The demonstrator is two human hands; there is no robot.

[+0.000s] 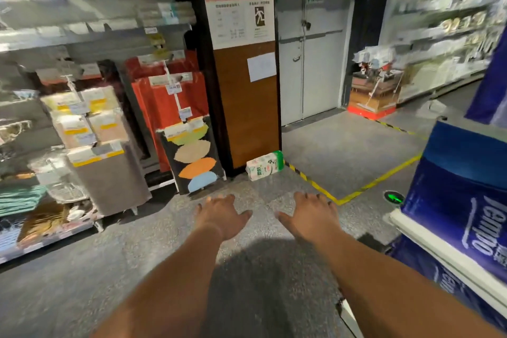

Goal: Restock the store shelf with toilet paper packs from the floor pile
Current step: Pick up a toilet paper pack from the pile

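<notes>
A white and green toilet paper pack (264, 165) lies on the grey floor at the foot of a brown pillar. Both my arms stretch out forward over the floor, palms down. My left hand (219, 214) and my right hand (310, 217) are empty, with fingers spread, and hover well short of the pack. Blue toilet paper packs (463, 195) fill the white shelf (428, 241) at the right edge, one row above the shelf board and another below it.
A rack of hanging mats and towels (104, 145) lines the left side. A brown pillar (247, 101) stands ahead, with a grey double door (310, 41) to its right. Yellow tape lines (378, 181) mark the floor. A display on a red pallet (373, 93) stands at the far right.
</notes>
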